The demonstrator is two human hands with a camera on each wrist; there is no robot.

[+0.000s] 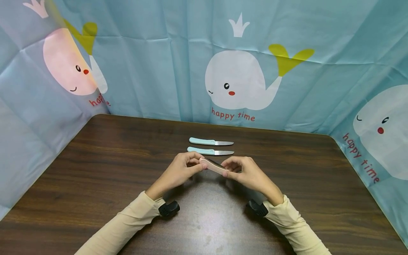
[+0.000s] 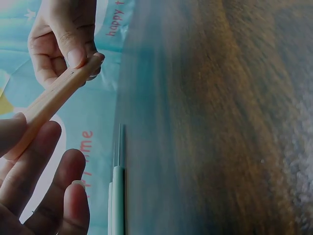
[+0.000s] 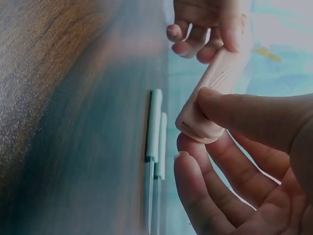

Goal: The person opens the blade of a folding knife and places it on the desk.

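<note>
Between both hands, above the table, a slim, slightly curved pink handle-shaped object [image 1: 214, 166] is held at a tilt, its left end higher in the head view. Its upper side looks dark there; its exact kind is not clear. My left hand [image 1: 181, 169] pinches the left end between thumb and fingers. The other end is pinched by my right hand [image 1: 249, 173]. In the right wrist view, the right thumb presses on the pink object [image 3: 220, 78] near its rounded end. The left wrist view shows its narrow side, with the lower fingers loosely bent beneath.
Just beyond the hands, two knives with light blue handles lie side by side, blades pointing right: a farther knife [image 1: 202, 141] and a nearer knife [image 1: 201, 151]. The dark wooden table [image 1: 95, 170] meets a blue whale-print curtain [image 1: 143, 71] at its back and sides.
</note>
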